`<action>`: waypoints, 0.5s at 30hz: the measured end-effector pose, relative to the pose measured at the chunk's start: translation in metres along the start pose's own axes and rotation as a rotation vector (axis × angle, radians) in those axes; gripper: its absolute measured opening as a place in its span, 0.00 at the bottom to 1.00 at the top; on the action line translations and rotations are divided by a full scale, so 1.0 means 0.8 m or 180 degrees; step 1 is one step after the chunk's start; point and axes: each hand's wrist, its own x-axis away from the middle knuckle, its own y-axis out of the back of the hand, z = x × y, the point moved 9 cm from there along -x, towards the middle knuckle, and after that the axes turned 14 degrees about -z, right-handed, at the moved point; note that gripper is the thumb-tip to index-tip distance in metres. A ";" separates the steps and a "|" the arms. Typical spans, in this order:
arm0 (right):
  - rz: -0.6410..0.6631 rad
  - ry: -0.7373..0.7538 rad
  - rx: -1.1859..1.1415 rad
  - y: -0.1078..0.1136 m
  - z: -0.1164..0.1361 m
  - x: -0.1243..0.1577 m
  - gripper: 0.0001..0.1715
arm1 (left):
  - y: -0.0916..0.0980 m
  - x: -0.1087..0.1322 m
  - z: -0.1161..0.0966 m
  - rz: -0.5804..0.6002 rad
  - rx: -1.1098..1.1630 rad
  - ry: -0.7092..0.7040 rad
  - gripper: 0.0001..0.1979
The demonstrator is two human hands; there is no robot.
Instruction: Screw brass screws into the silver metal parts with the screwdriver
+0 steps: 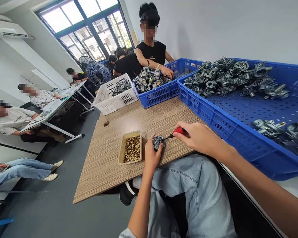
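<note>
Currently, the left hand is curled around one metal part, the right hand around one red-handled screwdriver.

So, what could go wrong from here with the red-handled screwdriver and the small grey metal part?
The red-handled screwdriver in the right hand could slip off the small grey metal part and poke the left hand holding it. The open yellowish rectangular box of small brass-coloured pieces stands close to the left hand; a bump might spill them.
</note>
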 end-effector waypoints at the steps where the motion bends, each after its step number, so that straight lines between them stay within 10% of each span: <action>1: -0.0005 0.0001 0.0108 0.000 -0.001 0.000 0.14 | 0.000 0.000 0.000 -0.0004 0.0001 0.0002 0.29; 15: 0.0222 -0.0065 0.0603 -0.003 -0.004 0.004 0.20 | -0.001 0.000 0.002 -0.0025 -0.0013 -0.0007 0.29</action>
